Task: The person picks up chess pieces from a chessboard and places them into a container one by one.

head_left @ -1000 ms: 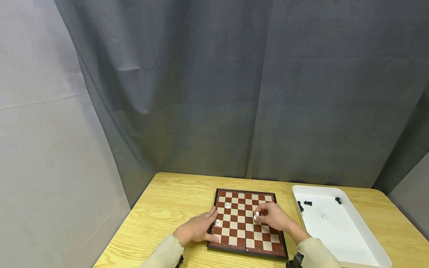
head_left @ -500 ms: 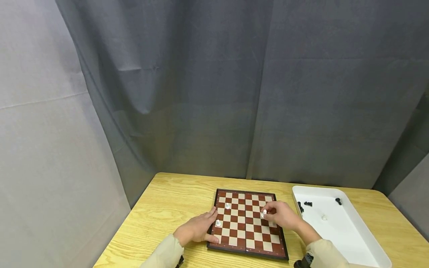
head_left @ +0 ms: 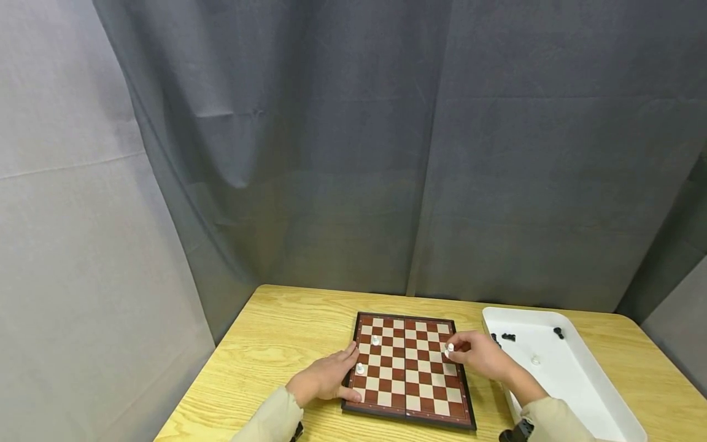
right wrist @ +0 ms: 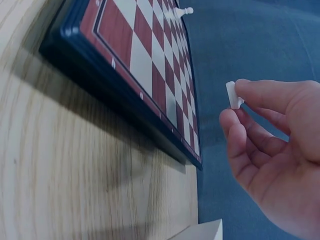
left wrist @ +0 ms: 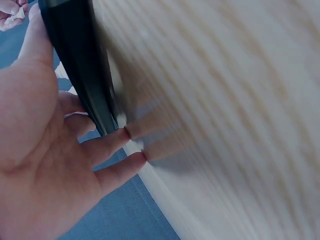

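A red-and-cream chessboard (head_left: 409, 368) with a dark rim lies on the wooden table. My left hand (head_left: 326, 374) rests on its left edge, fingers spread; in the left wrist view the fingers (left wrist: 120, 172) reach down to the tabletop beside the dark rim. My right hand (head_left: 480, 354) pinches a white chess piece (head_left: 450, 350) between thumb and fingertips over the board's right side. The right wrist view shows that piece (right wrist: 233, 95) raised off the board, its flat base outward. Two white chess pieces stand on the board's left side, a far one (head_left: 375, 340) and a nearer one (head_left: 360, 368).
To the right of the board is a white tray (head_left: 574, 393). Several black chess pieces lie in it, one (head_left: 558, 333) near its far right corner, along with a small pale piece (head_left: 535, 360). Grey curtains (head_left: 353, 184) hang behind the table.
My right hand has moved rightward across the board with the white chess piece, from near the fold to the right edge. The left hand has stayed in place.
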